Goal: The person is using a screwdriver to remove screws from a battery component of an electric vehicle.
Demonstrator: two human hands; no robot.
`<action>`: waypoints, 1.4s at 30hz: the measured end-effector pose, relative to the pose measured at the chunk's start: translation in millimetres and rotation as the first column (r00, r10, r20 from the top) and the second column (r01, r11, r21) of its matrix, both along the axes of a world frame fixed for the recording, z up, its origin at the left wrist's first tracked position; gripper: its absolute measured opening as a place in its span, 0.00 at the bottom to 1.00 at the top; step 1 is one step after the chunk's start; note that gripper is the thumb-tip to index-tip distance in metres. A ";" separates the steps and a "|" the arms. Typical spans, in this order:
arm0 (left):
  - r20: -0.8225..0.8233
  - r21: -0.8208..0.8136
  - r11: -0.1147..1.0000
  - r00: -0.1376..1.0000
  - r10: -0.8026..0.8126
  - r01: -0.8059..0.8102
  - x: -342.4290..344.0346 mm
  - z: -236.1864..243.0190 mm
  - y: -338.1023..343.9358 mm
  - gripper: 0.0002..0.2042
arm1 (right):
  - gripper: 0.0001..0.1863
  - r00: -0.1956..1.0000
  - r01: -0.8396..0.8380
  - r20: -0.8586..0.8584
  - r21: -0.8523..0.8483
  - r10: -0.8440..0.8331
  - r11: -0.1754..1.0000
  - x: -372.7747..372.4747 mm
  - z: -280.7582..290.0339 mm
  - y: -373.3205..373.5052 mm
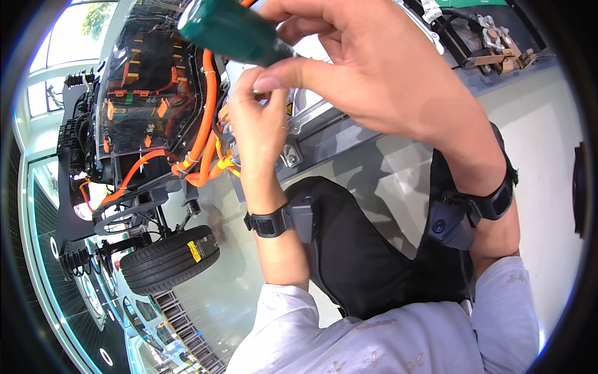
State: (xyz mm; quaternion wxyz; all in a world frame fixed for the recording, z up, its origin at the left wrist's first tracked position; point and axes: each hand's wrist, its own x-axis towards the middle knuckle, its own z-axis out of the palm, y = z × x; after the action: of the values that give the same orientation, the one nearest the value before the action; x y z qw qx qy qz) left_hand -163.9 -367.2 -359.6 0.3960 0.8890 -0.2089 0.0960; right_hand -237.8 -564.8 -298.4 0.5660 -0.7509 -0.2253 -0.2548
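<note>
A green-handled screwdriver (pixel 232 32) is tilted across the upper middle, its thick handle end toward the upper left. My right hand (pixel 374 75) grips it near its dark neck; the rest of the shaft is hidden by the hand. The right thumb reaches down and left to meet the fingertips of my left hand (pixel 260 121). Those left fingers are pinched together around something small and pale, too hidden to name. Both hands are above the edge of a grey metal frame (pixel 330 138).
At the left, orange cables (pixel 207 106) run beside a clear-covered battery pack (pixel 140 87). Below it is a wheel with a black tyre (pixel 171 258). Copper-coloured metal parts (pixel 507 59) sit at the upper right. My black-trousered knees (pixel 349 230) are bent close to the frame.
</note>
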 end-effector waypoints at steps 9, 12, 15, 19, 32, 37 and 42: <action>0.172 -0.015 1.000 0.985 -0.007 0.010 -2.1 -3.2 -32.1 0.06 | 0.15 0.807 -0.436 -0.260 0.342 0.530 0.832 -0.8 21.2 -24.1; 0.184 0.091 0.992 0.980 0.074 -0.092 0.1 -6.2 -22.4 0.05 | 0.13 0.989 -0.113 0.112 0.099 0.102 0.989 -2.3 -3.6 1.6; 0.207 0.082 0.992 0.975 0.079 -0.098 -0.5 -6.8 -17.5 0.06 | 0.12 0.980 -0.042 0.198 0.161 0.009 0.986 2.5 -9.4 10.8; 0.013 -0.108 0.988 0.994 0.110 -0.108 -2.0 0.0 -24.9 0.05 | 0.13 0.873 -0.313 -0.343 0.152 0.347 0.937 -0.8 19.5 -16.5; -0.289 -0.679 0.733 0.900 -0.328 0.050 -10.1 10.2 -7.7 0.12 | 0.14 0.938 -0.247 -0.239 0.050 0.252 0.968 -2.7 11.0 -17.6; -0.300 -0.645 0.761 0.891 -0.341 0.074 -7.1 5.4 3.1 0.10 | 0.12 0.940 0.272 -0.151 -0.213 -0.306 0.939 6.5 -1.9 10.0; -0.329 -0.642 0.765 0.920 -0.216 -0.050 -16.4 6.8 -16.2 0.05 | 0.13 0.937 0.342 -0.048 -0.055 -0.345 0.938 9.4 -11.7 12.3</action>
State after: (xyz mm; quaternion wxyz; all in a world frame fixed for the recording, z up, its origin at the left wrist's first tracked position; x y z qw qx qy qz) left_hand -180.3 -383.4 -352.8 0.7108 0.6919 -0.1221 -0.0325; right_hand -228.4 -552.5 -310.1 0.5018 -0.7984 -0.0802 -0.3230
